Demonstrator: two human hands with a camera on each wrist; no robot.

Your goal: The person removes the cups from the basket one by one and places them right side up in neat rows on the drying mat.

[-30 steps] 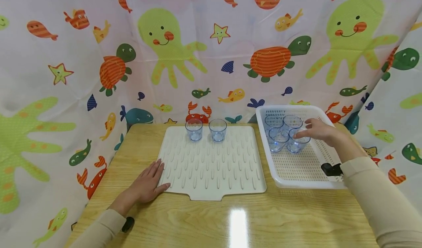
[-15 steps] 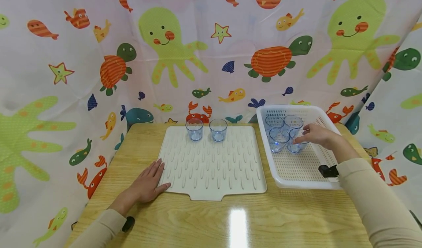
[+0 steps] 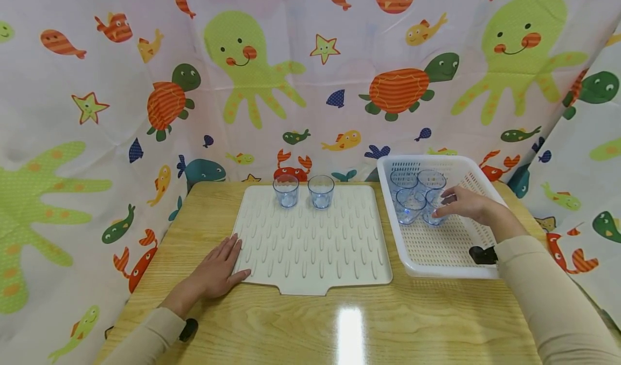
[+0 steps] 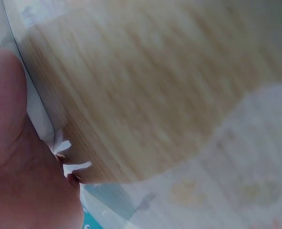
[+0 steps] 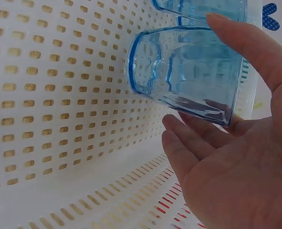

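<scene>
My right hand [image 3: 468,204] reaches into a white plastic basket [image 3: 406,260] and has its thumb and fingers around the front right clear blue glass [image 5: 186,69]. That glass stands upright on the basket floor, partly hidden by the hand. Three more glasses [image 3: 410,206] stand beside and behind it. In the right wrist view the thumb lies on one side of the glass and the fingers on the other. My left hand [image 3: 218,268] rests flat with spread fingers at the left edge of a cream ridged drying tray [image 3: 310,252]. At its back stand two upright glasses [image 3: 286,191] [image 3: 321,192].
A wooden table [image 3: 271,327] carries the tray and the basket, which stand side by side with a narrow gap. A curtain [image 3: 310,95] printed with sea animals hangs behind and at both sides. The basket walls [image 3: 397,235] rise around the glasses.
My right hand has lowered onto the front right glass, and its thumb and fingers have drawn closer together around it. The left hand and the other glasses have stayed in place.
</scene>
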